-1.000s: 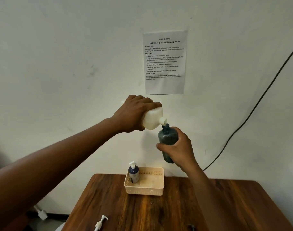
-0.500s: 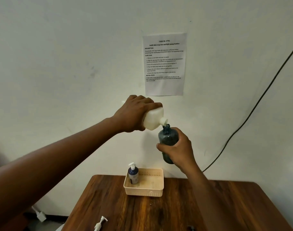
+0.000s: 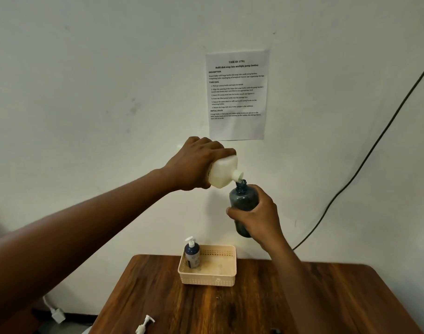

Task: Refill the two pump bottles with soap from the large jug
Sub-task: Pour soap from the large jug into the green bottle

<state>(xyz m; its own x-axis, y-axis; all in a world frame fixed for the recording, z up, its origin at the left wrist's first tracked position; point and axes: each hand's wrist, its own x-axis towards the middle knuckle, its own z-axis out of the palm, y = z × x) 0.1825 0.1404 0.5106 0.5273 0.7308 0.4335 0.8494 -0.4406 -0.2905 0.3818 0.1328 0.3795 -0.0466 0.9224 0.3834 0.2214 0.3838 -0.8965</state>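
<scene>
1. Gripping the white jug (image 3: 222,171) from above, the left hand (image 3: 194,163) has its fingers curled over the body of the jug and holds it tipped, spout down and to the right
2. The spout (image 3: 237,175) of the jug sits right at the open mouth of the dark bottle (image 3: 243,201); whether the two touch cannot be told
3. The right hand (image 3: 259,219) wraps the lower half of the dark bottle, thumb across its front, holding it roughly upright just below and to the right of the left hand
4. Both hands are raised in front of the wall, well above the wooden surface (image 3: 254,304)
5. Below the hands, near the far edge of the surface, sits a cream basket (image 3: 211,277)
6. A second pump bottle (image 3: 191,255), dark with a white pump fitted, stands upright in the left corner of the basket, under the left hand
7. A loose white pump head (image 3: 144,325) lies on the surface near its front edge, well below the left forearm
8. Above the hands a printed sheet (image 3: 237,95) is fixed to the wall
9. To the right of the right hand a black cable (image 3: 365,160) runs diagonally across the wall
10. Far below the left arm, a white plug (image 3: 57,315) rests near the floor
</scene>
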